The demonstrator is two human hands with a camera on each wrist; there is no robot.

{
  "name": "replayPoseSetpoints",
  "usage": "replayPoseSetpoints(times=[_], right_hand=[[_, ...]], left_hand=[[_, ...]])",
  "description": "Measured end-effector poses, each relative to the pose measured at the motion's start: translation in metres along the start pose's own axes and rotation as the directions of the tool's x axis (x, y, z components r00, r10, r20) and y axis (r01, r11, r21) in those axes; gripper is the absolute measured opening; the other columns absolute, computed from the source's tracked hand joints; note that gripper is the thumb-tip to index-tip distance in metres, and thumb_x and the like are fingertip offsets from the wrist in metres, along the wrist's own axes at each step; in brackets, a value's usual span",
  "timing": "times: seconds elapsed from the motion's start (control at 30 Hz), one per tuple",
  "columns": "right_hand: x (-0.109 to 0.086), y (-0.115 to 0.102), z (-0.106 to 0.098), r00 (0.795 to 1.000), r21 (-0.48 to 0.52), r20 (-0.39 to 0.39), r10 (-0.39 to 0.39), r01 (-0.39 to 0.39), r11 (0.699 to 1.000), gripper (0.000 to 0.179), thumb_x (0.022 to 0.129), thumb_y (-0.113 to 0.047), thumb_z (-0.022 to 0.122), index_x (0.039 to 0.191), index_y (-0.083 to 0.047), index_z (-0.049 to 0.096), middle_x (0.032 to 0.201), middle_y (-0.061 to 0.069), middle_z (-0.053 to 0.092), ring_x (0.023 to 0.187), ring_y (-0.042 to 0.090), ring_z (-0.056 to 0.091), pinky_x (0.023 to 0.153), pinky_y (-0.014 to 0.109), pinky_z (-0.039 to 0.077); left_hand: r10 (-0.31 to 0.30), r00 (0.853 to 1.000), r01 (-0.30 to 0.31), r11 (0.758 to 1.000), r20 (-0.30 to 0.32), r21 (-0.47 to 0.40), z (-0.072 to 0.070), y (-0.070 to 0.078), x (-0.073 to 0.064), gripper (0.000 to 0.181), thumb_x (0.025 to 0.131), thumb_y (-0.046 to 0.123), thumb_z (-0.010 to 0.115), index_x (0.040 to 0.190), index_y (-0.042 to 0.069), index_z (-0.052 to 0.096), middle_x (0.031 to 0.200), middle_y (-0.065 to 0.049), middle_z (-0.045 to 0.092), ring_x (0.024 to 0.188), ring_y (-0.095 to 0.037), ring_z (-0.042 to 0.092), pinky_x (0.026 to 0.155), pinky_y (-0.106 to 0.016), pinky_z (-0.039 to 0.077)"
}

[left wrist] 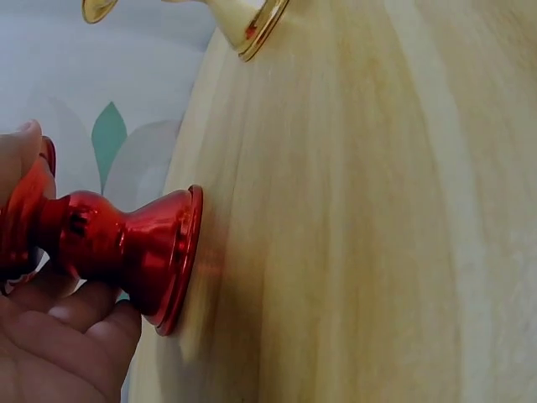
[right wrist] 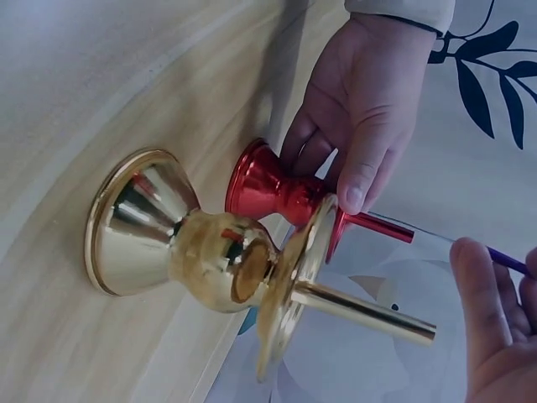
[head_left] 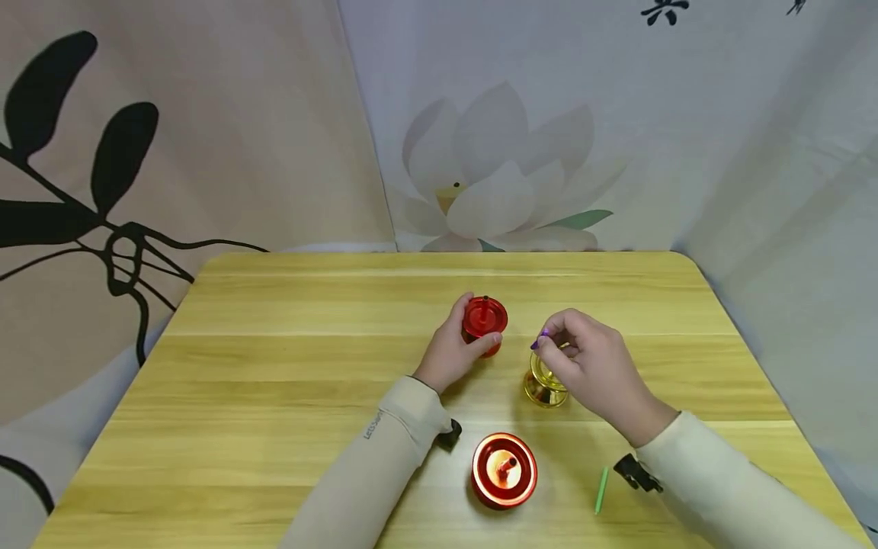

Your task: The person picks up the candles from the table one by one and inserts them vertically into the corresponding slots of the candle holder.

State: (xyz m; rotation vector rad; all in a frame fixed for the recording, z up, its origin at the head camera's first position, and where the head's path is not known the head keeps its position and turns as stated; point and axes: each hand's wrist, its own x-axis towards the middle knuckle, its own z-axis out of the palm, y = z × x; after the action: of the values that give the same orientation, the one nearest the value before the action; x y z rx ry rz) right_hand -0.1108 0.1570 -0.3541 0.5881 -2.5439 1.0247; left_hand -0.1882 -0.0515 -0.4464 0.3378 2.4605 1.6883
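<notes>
My left hand [head_left: 447, 358] grips a shiny red candlestick [head_left: 483, 314] around its side, thumb at the dish. In the left wrist view the red candlestick's flared base [left wrist: 164, 260] stands at the tabletop. To the right is a gold candlestick [right wrist: 222, 260] with a round dish and a thin upright tube. My right hand [head_left: 593, 366] is above it, hiding part of its dish in the head view. Between thumb and fingertips it pinches a thin purple stick [right wrist: 507, 262], mostly covered by the fingers.
A second red candlestick [head_left: 488, 462] stands near the front of the wooden table [head_left: 274, 381]. Right of it lies a short green stick [head_left: 601, 490], close to my right sleeve [head_left: 720, 465]. A patterned curtain [head_left: 274, 114] hangs behind the table.
</notes>
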Motion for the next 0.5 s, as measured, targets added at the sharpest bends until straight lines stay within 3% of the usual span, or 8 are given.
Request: replayPoseSetpoints(times=[0.5], right_hand=[[0.029,0.005,0.007,0.990,0.057,0.043,0.132,-0.134,0.989,0.004,0.095,-0.011,0.060,0.092,-0.008,0.062,0.086,-0.006,0.070,0.076,0.009,0.069,0.065,0.027,0.058]], left_hand=[[0.017,1.000,-0.016,0.998,0.004,-0.062,-0.001,-0.006,0.001,0.084,0.088,0.028,0.080,0.155,0.013,0.032,0.143,-0.011,0.053,0.129,-0.025,0.054,0.106,-0.039,0.046]])
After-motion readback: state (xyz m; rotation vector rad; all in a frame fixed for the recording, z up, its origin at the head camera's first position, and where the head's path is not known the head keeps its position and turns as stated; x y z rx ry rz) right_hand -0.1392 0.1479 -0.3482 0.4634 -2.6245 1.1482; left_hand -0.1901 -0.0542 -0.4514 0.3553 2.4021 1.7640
